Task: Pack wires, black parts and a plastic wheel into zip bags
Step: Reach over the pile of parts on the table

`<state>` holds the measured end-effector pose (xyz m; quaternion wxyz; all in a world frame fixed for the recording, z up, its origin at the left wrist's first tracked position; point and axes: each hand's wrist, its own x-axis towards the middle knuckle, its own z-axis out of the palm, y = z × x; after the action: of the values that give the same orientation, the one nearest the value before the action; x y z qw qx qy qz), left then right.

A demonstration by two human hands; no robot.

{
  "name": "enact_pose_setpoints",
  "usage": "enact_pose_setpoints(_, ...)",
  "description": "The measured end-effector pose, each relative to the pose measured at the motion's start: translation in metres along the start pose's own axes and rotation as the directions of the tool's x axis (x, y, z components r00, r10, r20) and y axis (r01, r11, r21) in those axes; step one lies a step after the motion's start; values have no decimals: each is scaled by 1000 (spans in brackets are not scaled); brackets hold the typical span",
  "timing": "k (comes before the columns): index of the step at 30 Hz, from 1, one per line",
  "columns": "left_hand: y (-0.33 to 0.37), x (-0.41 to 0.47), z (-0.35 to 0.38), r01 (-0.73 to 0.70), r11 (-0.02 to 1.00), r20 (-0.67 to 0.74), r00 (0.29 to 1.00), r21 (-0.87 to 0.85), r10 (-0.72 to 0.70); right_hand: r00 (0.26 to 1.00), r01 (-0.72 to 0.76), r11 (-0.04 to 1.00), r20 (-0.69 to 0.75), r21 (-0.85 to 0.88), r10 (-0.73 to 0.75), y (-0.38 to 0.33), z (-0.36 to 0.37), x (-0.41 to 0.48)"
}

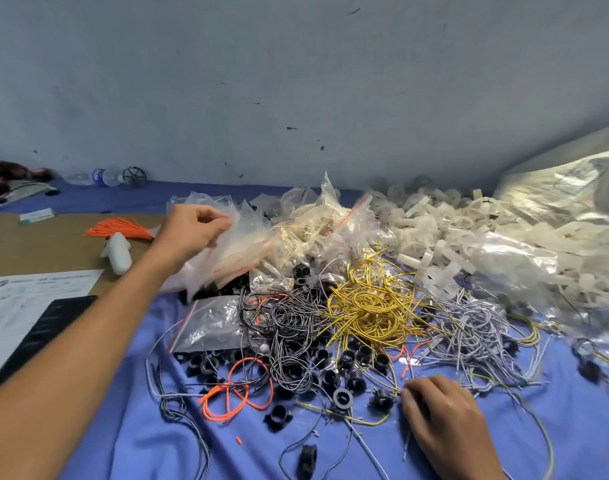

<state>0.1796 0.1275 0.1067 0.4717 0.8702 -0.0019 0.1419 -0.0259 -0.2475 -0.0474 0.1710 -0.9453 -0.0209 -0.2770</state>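
My left hand (192, 232) reaches far across the table and pinches the edge of a clear zip bag (242, 244) in a pile of bags with red strips. My right hand (441, 410) rests near the front on the blue cloth (573, 420), fingers curled among thin wires; whether it holds one I cannot tell. Between the hands lie tangles of yellow wires (368, 299), grey wires (292, 320), pale wires (469, 330) and orange wires (240, 393). Several black ring parts (342, 398) are scattered in front. White plastic wheels (438, 237) are heaped at the back right.
A filled zip bag (213, 323) lies left of the grey wires. At the left are a cardboard sheet (36, 244), printed paper (29, 296), a black pad (43, 334), an orange bundle (123, 228) and a white piece (117, 252). A water bottle (98, 177) lies by the wall. A large plastic sack (566, 188) fills the right.
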Motion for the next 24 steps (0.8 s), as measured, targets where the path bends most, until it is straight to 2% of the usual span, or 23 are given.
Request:
enact_pose_setpoints(3, 47, -59, 19, -11, 974, 182, 982, -226, 53, 995, -102, 987, 3, 126, 102, -17, -21, 8)
enact_pose_setpoints(4, 61, -85, 33, 10, 960, 249, 967, -279, 62, 992, -119, 964, -7, 239, 124, -31, -33, 14)
enact_pose_setpoints(5, 72, -111, 52, 14, 951, 297, 951, -308, 82, 988, -149, 902, 28, 406, 150, -49, -44, 21)
enact_pose_setpoints(7, 91, -158, 92, -18, 939, 337, 931, -343, 140, 970, -240, 658, 196, 713, 141, -82, -57, 28)
enact_pose_setpoints(8, 98, -176, 108, -10, 922, 348, 924, -387, 156, 965, -255, 589, 243, 767, 101, -93, -59, 28)
enact_pose_setpoints(9, 102, -189, 118, 25, 899, 355, 923, -438, 148, 968, -242, 569, 238, 786, 83, -98, -60, 26)
enact_pose_setpoints(11, 102, -202, 125, 120, 858, 398, 912, -500, 105, 969, -247, 539, 190, 805, 161, -99, -65, 18)
enact_pose_setpoints(13, 98, -208, 125, 182, 867, 521, 847, -464, 102, 956, -252, 547, 119, 798, 267, -91, -70, 7)
enact_pose_setpoints(15, 94, -218, 126, 98, 930, 576, 807, -355, 135, 954, -235, 610, 60, 757, 293, -87, -70, -3)
enact_pose_setpoints(18, 93, -227, 130, -174, 970, 434, 870, -172, 233, 976, -178, 771, 11, 612, 217, -86, -65, -14)
enact_pose_setpoints(21, 93, -225, 124, -227, 974, 226, 949, 0, 221, 982, -178, 858, 38, 481, 183, -83, -67, -18)
enact_pose_setpoints(23, 91, -223, 121, -297, 950, 112, 952, 100, 286, 970, -211, 935, 179, 285, 165, -75, -67, -18)
enact_pose_setpoints(24, 90, -225, 120, -347, 927, 100, 937, 141, 335, 948, -224, 955, 272, 195, 167, -72, -68, -18)
